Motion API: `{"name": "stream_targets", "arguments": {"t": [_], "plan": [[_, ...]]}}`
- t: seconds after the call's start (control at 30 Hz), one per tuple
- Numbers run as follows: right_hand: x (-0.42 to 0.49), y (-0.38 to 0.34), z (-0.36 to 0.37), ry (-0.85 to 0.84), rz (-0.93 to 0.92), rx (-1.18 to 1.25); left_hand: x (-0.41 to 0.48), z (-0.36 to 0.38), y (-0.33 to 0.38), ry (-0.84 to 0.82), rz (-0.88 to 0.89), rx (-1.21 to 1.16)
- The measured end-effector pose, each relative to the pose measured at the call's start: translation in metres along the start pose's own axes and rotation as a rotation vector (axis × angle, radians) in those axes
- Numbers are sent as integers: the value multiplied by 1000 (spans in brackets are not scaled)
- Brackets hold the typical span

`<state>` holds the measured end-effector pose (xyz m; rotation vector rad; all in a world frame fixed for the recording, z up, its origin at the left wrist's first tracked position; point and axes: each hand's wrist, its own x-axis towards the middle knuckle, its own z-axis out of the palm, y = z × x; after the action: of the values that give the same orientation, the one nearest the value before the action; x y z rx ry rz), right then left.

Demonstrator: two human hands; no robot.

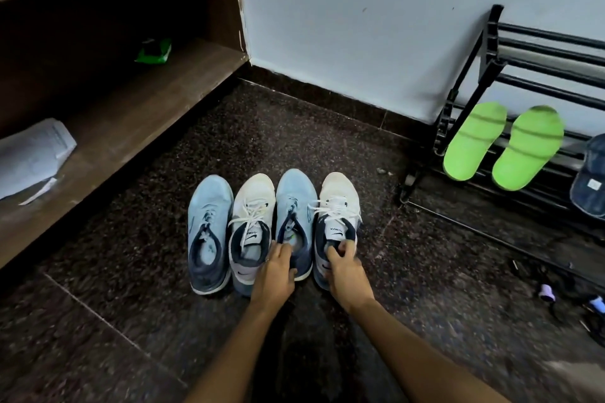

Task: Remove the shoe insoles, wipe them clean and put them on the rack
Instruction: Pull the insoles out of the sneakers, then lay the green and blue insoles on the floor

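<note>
Dial centred on frame.

Four shoes in a row on the floor point(376, 271) at 6 o'clock, toes to 12, touching side by side: left blue shoe point(208, 206), left white shoe point(253, 196), right blue shoe point(294, 196), right white shoe point(339, 196).

Left hand point(275, 271): fingers curled over the heel collar of the right blue shoe, thumb on its side, so it grips the shoe.

Right hand point(345, 270): fingers and thumb hooked into the mouth of the right white shoe, just under the tongue, closed on the shoe there. Cannot tell if the insole is already between the fingers; they hide it.

Two green insoles point(474, 137) lie across the low bars of the rack point(490, 42) at 3 o'clock, well apart from the shoes. Pale liners show inside both left shoes.

Judgement: the step in hand is removal, with the right white shoe being worked and one pair apparently done.

Next move calls for:
- pinching the insole's heel edge and peeling it up and back toward 6 o'clock
- holding the shoe down so it does not lift with the insole

Wiping follows. The green packet point(154, 51) on the shelf point(131, 114) at 10 o'clock may hold wipes, but that is unconfirmed.
</note>
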<state>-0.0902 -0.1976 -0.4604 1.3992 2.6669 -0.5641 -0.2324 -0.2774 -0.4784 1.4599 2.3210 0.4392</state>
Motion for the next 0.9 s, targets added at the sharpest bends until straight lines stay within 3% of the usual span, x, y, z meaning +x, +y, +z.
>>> {"name": "stream_targets", "arguments": {"t": [0.43,0.53,0.67,0.77,0.9], "plan": [[23,0,-15,-131,-49,-72,7,4,14,88,-48,182],[26,11,-40,-271,-188,-103,9,-4,30,57,-49,135],[32,49,-103,-365,-352,-345,33,-30,63,81,127,78],[27,90,-160,-367,-250,-274,60,-46,103,103,256,-6],[16,175,-204,-266,126,-9,97,-49,170,-34,285,-177]]}}
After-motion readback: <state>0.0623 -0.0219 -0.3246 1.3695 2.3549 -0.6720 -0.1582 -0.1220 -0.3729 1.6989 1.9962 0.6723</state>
